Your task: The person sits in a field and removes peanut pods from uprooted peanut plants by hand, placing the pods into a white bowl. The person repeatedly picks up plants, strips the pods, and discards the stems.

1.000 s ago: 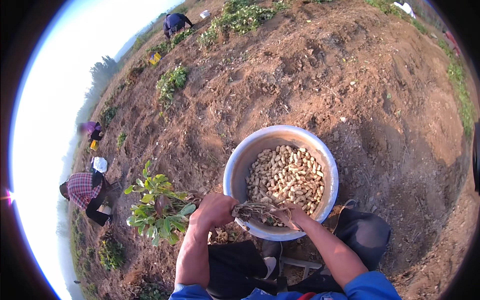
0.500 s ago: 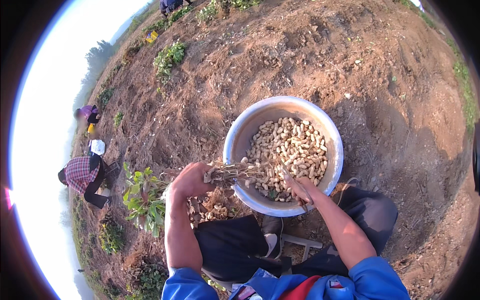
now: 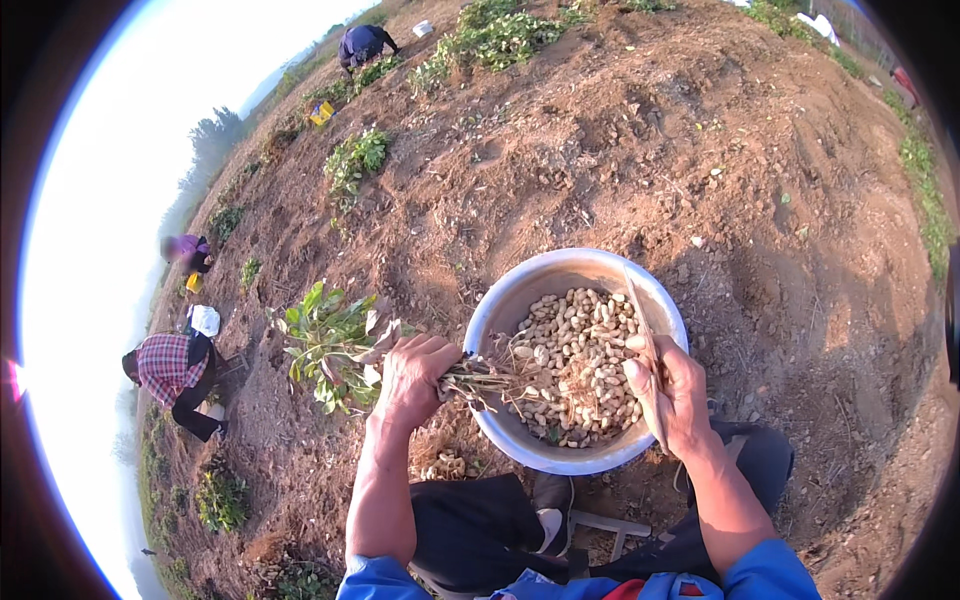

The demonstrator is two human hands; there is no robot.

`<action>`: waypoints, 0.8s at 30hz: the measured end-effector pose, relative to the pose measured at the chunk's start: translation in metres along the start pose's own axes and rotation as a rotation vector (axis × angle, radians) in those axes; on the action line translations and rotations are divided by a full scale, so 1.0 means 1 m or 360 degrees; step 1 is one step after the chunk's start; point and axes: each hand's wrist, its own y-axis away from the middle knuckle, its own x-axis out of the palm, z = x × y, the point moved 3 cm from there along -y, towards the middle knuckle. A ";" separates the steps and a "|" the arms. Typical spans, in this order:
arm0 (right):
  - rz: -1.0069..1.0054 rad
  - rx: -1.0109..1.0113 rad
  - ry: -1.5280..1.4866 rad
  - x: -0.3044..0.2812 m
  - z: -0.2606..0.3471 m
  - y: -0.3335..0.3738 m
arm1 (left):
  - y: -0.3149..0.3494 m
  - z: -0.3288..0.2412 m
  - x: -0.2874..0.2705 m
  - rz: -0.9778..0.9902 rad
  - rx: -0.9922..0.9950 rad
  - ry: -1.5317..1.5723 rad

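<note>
My left hand point(image 3: 412, 378) is closed round the stems of a bunch of peanut plants point(image 3: 330, 345). Their green leaves stick out to the left, and the root ends reach over the rim of a wide metal basin point(image 3: 520, 272). Many loose, pale peanuts point(image 3: 585, 335) lie in the basin. At the basin's right side, my right hand point(image 3: 682, 400) grips a long, thin, flat stick-like tool point(image 3: 637, 312), held nearly upright. Whether it is wood or metal I cannot tell. The tool stands apart from the roots.
My dark-trousered legs point(image 3: 470, 525) are below the basin, with a small stool-like frame point(image 3: 610, 525) between them. Bare brown soil surrounds me. At left, a person in a checked shirt point(image 3: 172, 368) bends over; others point(image 3: 365, 45) work farther off. Plant heaps point(image 3: 500, 40) dot the field.
My right hand has lifted the tool from low over the peanuts to the basin's right rim, turning it more upright. My left hand still holds the plants. The whole view has shifted.
</note>
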 end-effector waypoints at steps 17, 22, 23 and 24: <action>0.1047 -0.0115 0.0440 -0.037 0.008 0.042 | -0.007 -0.048 -0.061 -0.0245 0.0458 -0.0133; 0.0960 -0.0440 0.0708 -0.026 0.015 0.042 | -0.006 -0.057 -0.058 -0.0162 0.0518 -0.0062; 0.0932 -0.0462 0.0782 -0.022 0.017 0.042 | -0.005 -0.059 -0.056 -0.0153 0.0512 -0.0048; 0.0904 -0.0484 0.0857 -0.020 0.017 0.042 | -0.004 -0.060 -0.053 -0.0126 0.0495 -0.0045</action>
